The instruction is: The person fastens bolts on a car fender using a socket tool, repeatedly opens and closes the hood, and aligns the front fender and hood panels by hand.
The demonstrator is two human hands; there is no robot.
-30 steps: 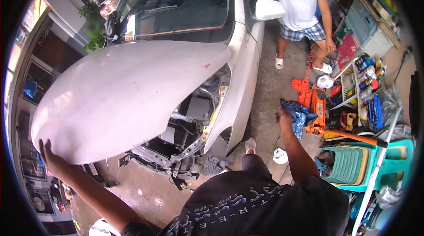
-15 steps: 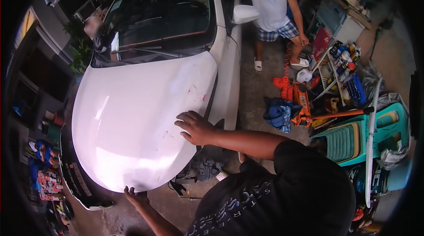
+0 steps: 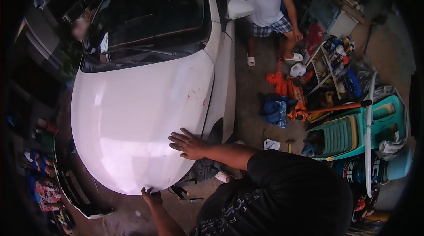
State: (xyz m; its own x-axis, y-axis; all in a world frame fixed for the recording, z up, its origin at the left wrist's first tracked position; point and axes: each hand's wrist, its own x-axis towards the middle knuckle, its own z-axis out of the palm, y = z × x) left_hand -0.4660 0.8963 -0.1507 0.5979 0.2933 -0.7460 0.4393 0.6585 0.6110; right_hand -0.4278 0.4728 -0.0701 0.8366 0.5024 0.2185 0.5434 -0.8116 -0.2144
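A white car hood with small red marks and scuffs near its right side fills the middle. My right hand lies flat on the hood close to its side edge, fingers spread and nothing in them. Lower down, my left hand grips the front lip of the hood with thumb and fingers, part of them hidden by the edge. A thin dark seam runs between the hood and the fender. Behind the hood is the windshield.
A person in a white sleeveless top stands beside the side mirror. An orange floor jack, green plastic chairs and a rack of bottles stand right. A detached bumper lies left. A hammer lies on the floor.
The gap along the hood's side edge has narrowed. My right hand lies flatter, fingers wider apart. My left hand has shifted right along the front lip. The view has moved slightly.
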